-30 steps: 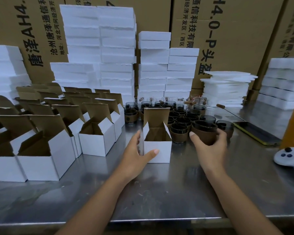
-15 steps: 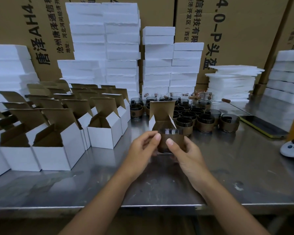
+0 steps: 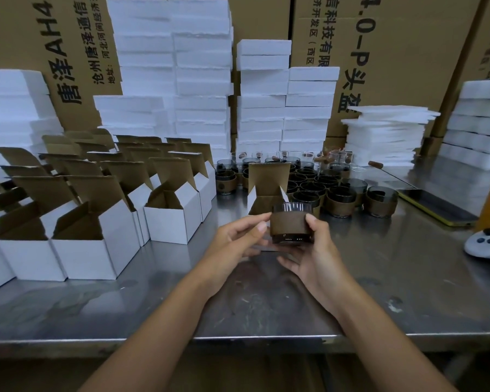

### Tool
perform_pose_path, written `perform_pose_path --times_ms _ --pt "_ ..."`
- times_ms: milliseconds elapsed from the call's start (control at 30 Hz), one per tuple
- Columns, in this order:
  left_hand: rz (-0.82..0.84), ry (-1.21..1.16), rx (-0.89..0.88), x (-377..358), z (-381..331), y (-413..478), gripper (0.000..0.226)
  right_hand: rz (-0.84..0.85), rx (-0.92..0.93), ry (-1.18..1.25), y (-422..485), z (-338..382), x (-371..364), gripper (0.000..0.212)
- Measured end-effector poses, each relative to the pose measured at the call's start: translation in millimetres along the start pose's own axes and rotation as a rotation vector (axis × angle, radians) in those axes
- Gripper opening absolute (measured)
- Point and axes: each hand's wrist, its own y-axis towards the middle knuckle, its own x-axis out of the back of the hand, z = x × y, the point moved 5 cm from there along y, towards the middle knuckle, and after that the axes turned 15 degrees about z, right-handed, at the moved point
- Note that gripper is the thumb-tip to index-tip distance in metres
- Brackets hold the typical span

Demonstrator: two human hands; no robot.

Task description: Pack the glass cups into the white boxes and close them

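Observation:
A glass cup with a brown sleeve is held above the steel table, just in front of an open white box whose brown lid flap stands up. My right hand grips the cup from its right side and underneath. My left hand touches its left side with thumb and fingertips. Behind the box stand several more sleeved glass cups.
Several open white boxes fill the left half of the steel table. White foam stacks and brown cartons line the back. A dark phone and a white controller lie at the right.
My right hand took a cup from the group and brought it in front of the open box. My left hand left the box and came to the cup.

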Motion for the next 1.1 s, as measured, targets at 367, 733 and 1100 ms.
perform_pose_path --times_ms 367,733,1100 --pt "-0.002 -0.005 -0.009 1.0 3.1 1.2 0.042 0.017 0.041 -0.085 -0.4 -1.6 -0.2 0.034" --pt "0.009 0.059 0.043 -0.3 5.0 1.5 0.049 -0.045 0.268 -0.491 -7.1 5.2 -3.6 0.066" --pt "0.086 0.012 0.055 -3.9 6.8 2.2 0.067 -0.042 0.322 -0.460 -9.1 6.2 -4.4 0.058"
